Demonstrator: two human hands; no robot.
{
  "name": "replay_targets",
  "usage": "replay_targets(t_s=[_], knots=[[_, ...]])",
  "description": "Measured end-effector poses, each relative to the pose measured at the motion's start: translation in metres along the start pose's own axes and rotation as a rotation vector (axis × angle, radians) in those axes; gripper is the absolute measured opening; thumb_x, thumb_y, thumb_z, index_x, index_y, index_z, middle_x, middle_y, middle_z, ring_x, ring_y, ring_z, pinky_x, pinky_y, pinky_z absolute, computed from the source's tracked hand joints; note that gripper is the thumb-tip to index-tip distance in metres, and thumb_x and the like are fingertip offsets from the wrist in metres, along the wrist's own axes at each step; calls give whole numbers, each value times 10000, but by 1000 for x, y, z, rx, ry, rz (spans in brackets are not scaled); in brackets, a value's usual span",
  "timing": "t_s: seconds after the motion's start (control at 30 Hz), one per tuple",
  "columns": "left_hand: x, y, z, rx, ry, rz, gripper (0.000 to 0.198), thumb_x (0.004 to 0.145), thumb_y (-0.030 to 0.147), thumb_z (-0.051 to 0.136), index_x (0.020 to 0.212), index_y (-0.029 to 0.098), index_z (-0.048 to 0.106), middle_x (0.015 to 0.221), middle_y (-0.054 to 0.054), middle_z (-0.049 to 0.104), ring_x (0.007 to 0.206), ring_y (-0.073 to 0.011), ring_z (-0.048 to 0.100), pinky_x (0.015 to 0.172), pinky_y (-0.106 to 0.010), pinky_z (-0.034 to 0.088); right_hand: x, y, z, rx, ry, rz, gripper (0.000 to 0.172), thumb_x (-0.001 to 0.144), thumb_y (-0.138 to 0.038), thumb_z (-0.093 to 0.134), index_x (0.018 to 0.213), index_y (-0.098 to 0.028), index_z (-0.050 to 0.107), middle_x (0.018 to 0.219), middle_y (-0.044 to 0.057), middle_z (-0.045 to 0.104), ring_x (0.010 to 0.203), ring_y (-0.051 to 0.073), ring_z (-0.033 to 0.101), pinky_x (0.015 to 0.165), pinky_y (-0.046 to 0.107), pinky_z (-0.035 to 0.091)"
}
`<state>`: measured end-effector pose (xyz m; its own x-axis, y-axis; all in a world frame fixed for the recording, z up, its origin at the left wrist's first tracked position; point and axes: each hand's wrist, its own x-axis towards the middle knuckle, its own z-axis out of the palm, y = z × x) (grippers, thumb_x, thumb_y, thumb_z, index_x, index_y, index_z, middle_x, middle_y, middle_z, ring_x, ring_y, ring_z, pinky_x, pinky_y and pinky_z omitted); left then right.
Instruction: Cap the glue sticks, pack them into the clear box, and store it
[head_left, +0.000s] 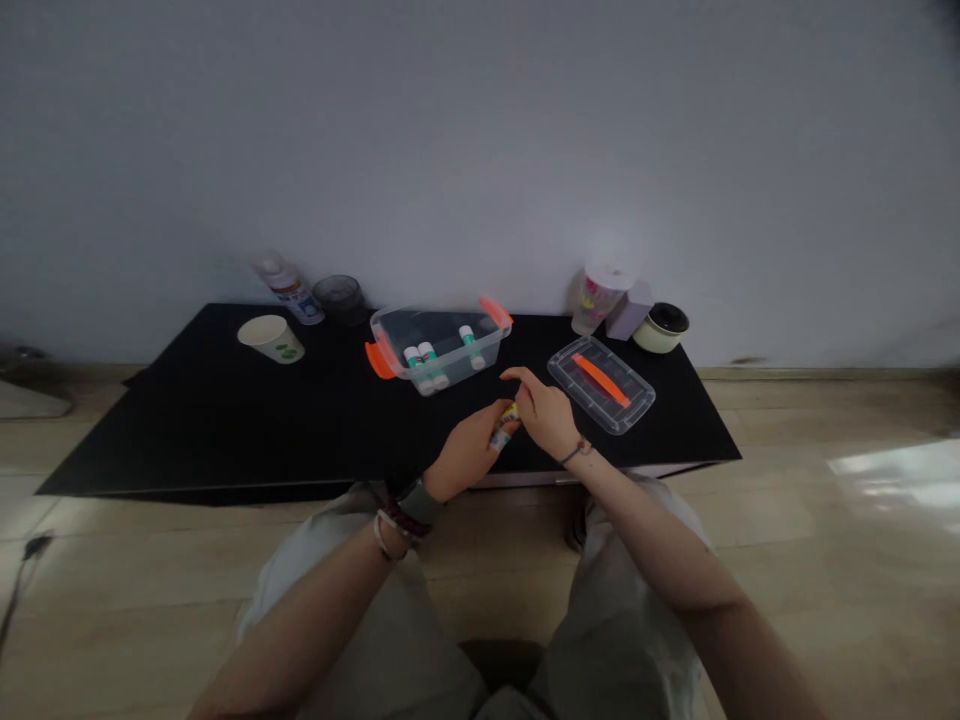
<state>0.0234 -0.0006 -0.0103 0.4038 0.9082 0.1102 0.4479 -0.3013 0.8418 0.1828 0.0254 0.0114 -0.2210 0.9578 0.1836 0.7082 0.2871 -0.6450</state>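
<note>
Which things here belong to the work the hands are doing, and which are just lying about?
In hand: small tube, gripped by left hand and right hand; clear box holding three capped tubes; box lid, off beside it.
Lying about: paper cup; spray bottle; dark jar; lidded plastic cup; lavender box; cream pot.

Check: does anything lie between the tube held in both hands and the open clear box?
Nothing visible: only bare black mat separates the tube, in left hand and right hand, from the box.
</note>
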Motion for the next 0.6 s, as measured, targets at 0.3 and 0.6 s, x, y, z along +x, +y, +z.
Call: replay_targets(t_s=[0.3, 0.6], knots=[[6, -9, -3, -412, -242, -102, 386, 972, 549, 392, 904, 189, 513, 762, -4, 526, 607, -124, 461, 584, -252, 398, 3, 5, 2, 55, -51, 36, 299, 965, -315, 412, 1212, -233, 559, 581, -33, 540, 541, 174, 544, 567, 257, 318], [3, -3, -6, -84, -12, -58, 244, 933, 379, 523, 1090, 202, 579, 956, -69, 657, 829, -221, 603, 762, -314, 422, 3, 8, 7, 264, -43, 89, 263, 971, -386, 431, 1153, -236, 546, 610, -44, 535, 524, 142, 491, 567, 257, 333]])
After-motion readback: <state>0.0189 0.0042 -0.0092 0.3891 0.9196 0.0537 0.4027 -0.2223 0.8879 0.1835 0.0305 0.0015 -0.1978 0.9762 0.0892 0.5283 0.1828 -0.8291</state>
